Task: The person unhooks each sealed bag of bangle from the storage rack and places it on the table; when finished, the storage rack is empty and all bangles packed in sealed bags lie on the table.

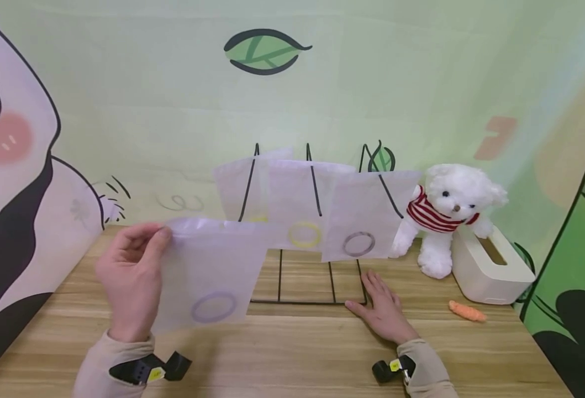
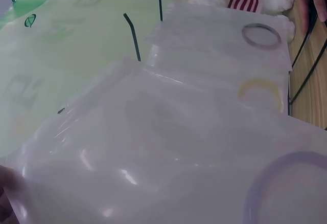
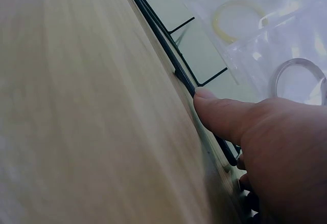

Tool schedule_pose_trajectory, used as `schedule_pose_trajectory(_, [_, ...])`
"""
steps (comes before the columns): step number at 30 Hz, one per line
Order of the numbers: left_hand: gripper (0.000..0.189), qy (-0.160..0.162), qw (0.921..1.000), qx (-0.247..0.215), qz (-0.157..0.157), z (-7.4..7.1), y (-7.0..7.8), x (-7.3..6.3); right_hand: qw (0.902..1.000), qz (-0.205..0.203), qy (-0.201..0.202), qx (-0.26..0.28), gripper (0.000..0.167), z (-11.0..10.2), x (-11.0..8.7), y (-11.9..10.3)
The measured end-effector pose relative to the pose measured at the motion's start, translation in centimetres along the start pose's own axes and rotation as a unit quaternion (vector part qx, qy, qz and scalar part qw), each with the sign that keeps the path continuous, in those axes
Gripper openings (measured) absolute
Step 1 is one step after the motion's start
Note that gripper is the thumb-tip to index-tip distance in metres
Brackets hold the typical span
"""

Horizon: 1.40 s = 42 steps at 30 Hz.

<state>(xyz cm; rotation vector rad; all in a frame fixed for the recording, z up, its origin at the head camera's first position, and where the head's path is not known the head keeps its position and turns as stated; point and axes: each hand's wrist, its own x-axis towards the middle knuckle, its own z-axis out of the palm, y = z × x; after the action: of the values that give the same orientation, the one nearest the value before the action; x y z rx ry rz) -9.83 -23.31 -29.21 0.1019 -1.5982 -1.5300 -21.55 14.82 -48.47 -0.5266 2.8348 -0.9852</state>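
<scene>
My left hand [image 1: 135, 276] pinches the upper left corner of a translucent plastic bag [image 1: 183, 287] between thumb and fingers. Inside that bag lies a purple ring [image 1: 214, 307], perhaps a bangle. A black wire rack [image 1: 302, 302] stands on the table; bags hang from its prongs. Its right bag [image 1: 339, 215] contains a grey-brown ring [image 1: 359, 244], the middle bag [image 1: 292, 190] a yellow one [image 1: 304, 235]. The left bag [image 1: 232, 193] is partly covered. With straight, spread fingers, my right hand [image 1: 384, 307] rests on the rack's front right corner, its thumb touching the bar in the right wrist view.
Right of the rack is a white teddy bear [image 1: 436, 260] in a red-striped shirt, against a white tissue box [image 1: 491, 279]. An orange, rough-surfaced piece [image 1: 466, 311] lies before them on the wooden table [image 1: 292, 359]. Behind hangs a printed backdrop [image 1: 173, 83].
</scene>
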Motion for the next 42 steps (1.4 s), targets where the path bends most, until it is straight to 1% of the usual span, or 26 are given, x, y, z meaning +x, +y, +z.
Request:
schedule_pose_trajectory(3, [0.011,0.015,0.9998,0.014,0.002,-0.8,-0.4,0.1,1.0,0.005,-0.003,0.003,0.088,0.0,-0.1,0.0])
schedule_pose_trajectory(6, [0.012,0.026,0.9982,0.053,0.012,-1.8,-0.9,0.3,0.9999,0.007,-0.006,0.004,0.088,0.0,-0.2,0.0])
schedule_pose_trajectory(8, [0.013,0.037,0.9967,0.072,0.011,-2.4,-1.3,0.4,0.9999,0.007,-0.009,0.004,0.088,0.0,-0.2,-0.1])
schedule_pose_trajectory(12, [0.014,0.062,0.9926,0.104,-0.002,-3.8,-1.9,0.8,0.9999,0.005,-0.009,0.002,0.088,-0.1,-0.2,-0.2])
schedule_pose_trajectory(17, [0.016,0.089,0.9863,0.137,-0.021,-5.4,-2.2,1.5,1.0,0.004,-0.004,-0.003,0.087,-0.2,-0.1,-0.2])
schedule_pose_trajectory(19, [0.017,0.095,0.9852,0.139,-0.028,-6.0,-2.2,1.7,1.0,0.005,-0.004,-0.004,0.087,-0.3,0.0,-0.3])
schedule_pose_trajectory(24, [0.018,0.099,0.9803,0.167,-0.035,-7.4,-2.2,2.2,1.0,0.005,-0.006,-0.005,0.088,-0.2,0.0,-0.2])
schedule_pose_trajectory(30, [0.018,0.094,0.9674,0.232,-0.038,-8.8,-2.9,2.6,1.0,-0.004,-0.001,-0.003,0.087,-0.1,-0.1,-0.2])
schedule_pose_trajectory(35, [0.016,0.087,0.9612,0.256,-0.054,-9.9,-3.8,3.0,0.9999,-0.011,0.005,-0.004,0.087,-0.1,-0.1,0.0])
schedule_pose_trajectory(39, [0.013,0.088,0.9549,0.275,-0.07,-10.7,-4.2,3.3,0.9998,-0.015,0.01,-0.006,0.088,-0.1,-0.1,-0.1])
schedule_pose_trajectory(42, [0.012,0.087,0.9534,0.278,-0.08,-11.0,-4.4,3.4,0.9999,-0.013,0.008,-0.006,0.088,0.0,-0.2,-0.1])
